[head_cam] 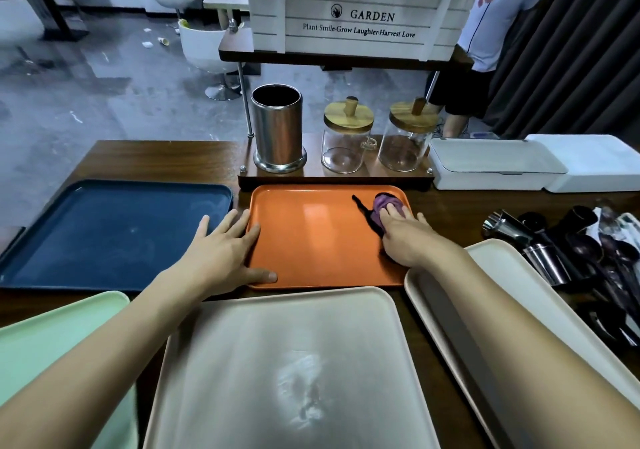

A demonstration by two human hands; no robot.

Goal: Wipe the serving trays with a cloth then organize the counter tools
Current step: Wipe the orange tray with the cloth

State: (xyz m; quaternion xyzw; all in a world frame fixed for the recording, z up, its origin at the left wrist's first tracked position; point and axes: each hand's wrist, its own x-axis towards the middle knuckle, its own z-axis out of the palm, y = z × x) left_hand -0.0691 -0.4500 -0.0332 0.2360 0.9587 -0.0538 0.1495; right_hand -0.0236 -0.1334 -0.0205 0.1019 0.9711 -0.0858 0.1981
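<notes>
While spread left hand (225, 251) braces orange tray (311, 240), cloth (381, 204) lies under flat right fingers (393, 211).

Cloth (385, 203) mostly under the right hand (406, 238); green tray (52, 327) cut off left; tools (588, 251) at the counter's (450, 202) right edge blur.

dark wooden table (156, 157) under five trays (242, 362), rack (332, 179), white boxes (495, 164), utensils (550, 254)

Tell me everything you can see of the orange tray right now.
The orange tray is a glossy, plastic-looking rectangle with rounded corners and a raised rim, lying flat on the wooden counter. The left hand rests on its left edge; the right hand presses a purple cloth into its far right corner.
</notes>
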